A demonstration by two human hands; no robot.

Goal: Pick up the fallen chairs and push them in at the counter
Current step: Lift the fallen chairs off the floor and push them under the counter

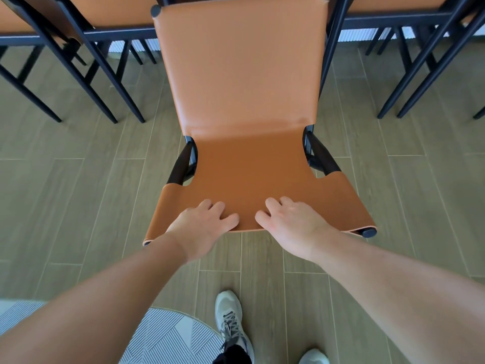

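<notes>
Standing upright on the wood-plank floor (78, 206), the orange chair (241, 82) faces away from the person, its seat towards the row ahead and its backrest nearest them. Both hands rest on the top edge of that backrest, side by side near its middle. The left hand (202, 227) lies palm down with its fingers (217, 206) curled over the leather; the right hand (291, 222) does the same just beside it, thumbs almost meeting but apart. Both look closed loosely on the backrest rather than clamped hard; how far the fingertips wrap under I cannot tell.

More chairs of the same kind stand to either side, one at the left (110, 11) and one at the right (393, 6), their black legs planted on the floor further in. The worktop itself is out of view. Two pale trainers (231, 319) stand behind the chair, the left one at the edge of a striped rug (168, 337).
</notes>
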